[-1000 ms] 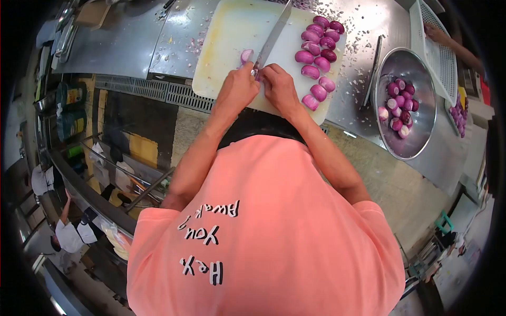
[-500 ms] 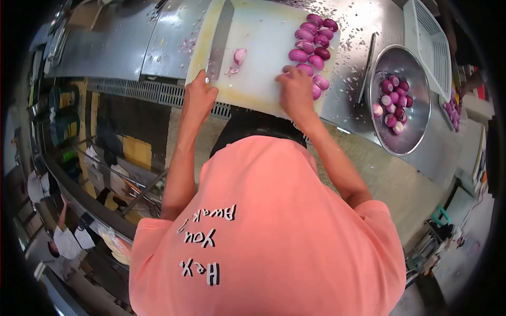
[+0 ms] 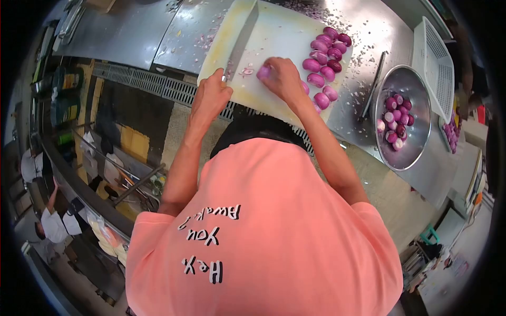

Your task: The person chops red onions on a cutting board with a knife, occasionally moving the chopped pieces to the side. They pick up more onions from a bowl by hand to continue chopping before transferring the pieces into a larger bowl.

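Note:
My left hand (image 3: pixel 211 97) is wrapped round the handle of a large knife (image 3: pixel 243 39). Its wide blade points away from me over the left side of the white cutting board (image 3: pixel 284 26). In my right hand (image 3: pixel 283 80), the fingertips pinch a small red onion (image 3: pixel 264 72) just right of the blade. Small onion pieces (image 3: pixel 246 71) lie on the board between blade and hand. Peeled red onions (image 3: pixel 315 80) sit in rows along the board's right side, and my right wrist partly covers the nearest ones.
A steel bowl (image 3: pixel 414 154) with several red onions stands to the right. Between bowl and board lies a long thin dark tool (image 3: pixel 373 87). Beyond are a white plastic basket (image 3: pixel 440 68) and a tray of onions (image 3: pixel 451 131). Scraps litter the steel counter (image 3: pixel 195 31).
My right hand has moved left from the onion rows to beside the knife, now with an onion in its fingers. The left hand still holds the knife. The whole view has shifted slightly.

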`<state>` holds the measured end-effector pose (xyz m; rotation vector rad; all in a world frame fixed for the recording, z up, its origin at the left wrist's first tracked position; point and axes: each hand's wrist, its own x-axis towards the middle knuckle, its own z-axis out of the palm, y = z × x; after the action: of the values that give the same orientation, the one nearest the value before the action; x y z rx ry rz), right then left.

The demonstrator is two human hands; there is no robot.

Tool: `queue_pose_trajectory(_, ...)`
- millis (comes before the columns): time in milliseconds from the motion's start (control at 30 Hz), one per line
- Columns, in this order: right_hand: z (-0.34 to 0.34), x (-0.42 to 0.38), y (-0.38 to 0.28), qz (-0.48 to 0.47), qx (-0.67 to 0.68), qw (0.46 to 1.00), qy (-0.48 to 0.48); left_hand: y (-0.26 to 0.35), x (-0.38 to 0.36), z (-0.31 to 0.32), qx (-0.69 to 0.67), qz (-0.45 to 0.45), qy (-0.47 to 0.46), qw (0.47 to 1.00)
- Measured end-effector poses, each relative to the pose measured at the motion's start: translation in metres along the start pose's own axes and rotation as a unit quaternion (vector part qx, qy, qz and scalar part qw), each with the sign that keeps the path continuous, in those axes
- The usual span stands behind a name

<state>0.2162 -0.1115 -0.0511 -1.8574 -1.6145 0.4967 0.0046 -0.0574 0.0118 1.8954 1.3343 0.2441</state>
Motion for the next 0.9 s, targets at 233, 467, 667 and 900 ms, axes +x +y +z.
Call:
queue_pose_trajectory(233,0.006,-0.032,-0.015,-0.008,0.098,0.995,0.034,0.038,-0.036,-0.006,0.059,0.037,-0.052,0.996)
queue_pose_trajectory(467,0.01,-0.032,-0.015,-0.037,0.03,0.998,0.048,0.031,-0.01,0.043,0.121,0.059,-0.041,0.99)
queue_pose_trajectory(667,0.007,-0.033,-0.016,-0.029,0.061,0.996,0.066,0.059,-0.012,0.019,0.098,0.069,-0.054,0.991)
queue_pose_trajectory(900,0.011,-0.041,-0.013,-0.031,0.103,0.991,0.083,0.053,-0.005,0.037,0.084,0.093,-0.039,0.991)
